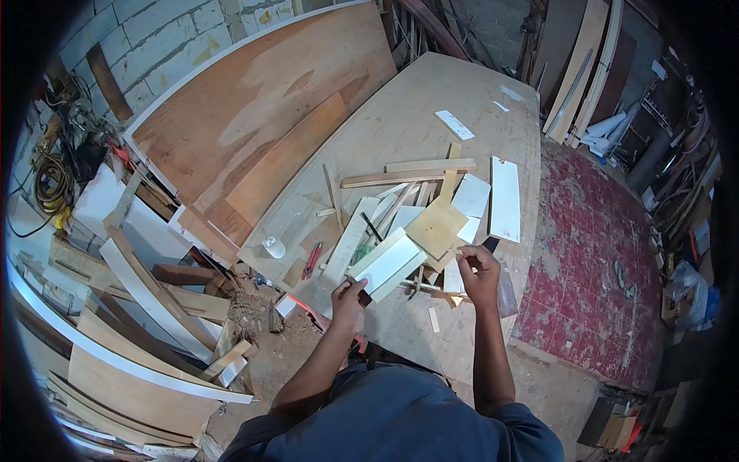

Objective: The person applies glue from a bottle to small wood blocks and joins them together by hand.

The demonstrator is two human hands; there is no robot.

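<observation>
My left hand (350,302) grips the near left end of a white-faced board (391,266), which is tilted over the pile on the worktable. Beyond it lies a square tan wooden board (437,229). My right hand (480,271) is closed in a pinch close to the square board's right corner; what is between the fingers, if anything, is too small to make out. Under and around the boards are wood strips (408,179) and white offcuts (472,194). A long white panel (505,199) lies on the right side of the pile.
The pile stands on a large wooden worktable (385,127). A red utility knife (312,260) and a small white container (274,247) lie at left. A big plywood panel (262,115) leans behind. Boards (146,285) crowd the left floor; dusty red flooring (589,269) lies right.
</observation>
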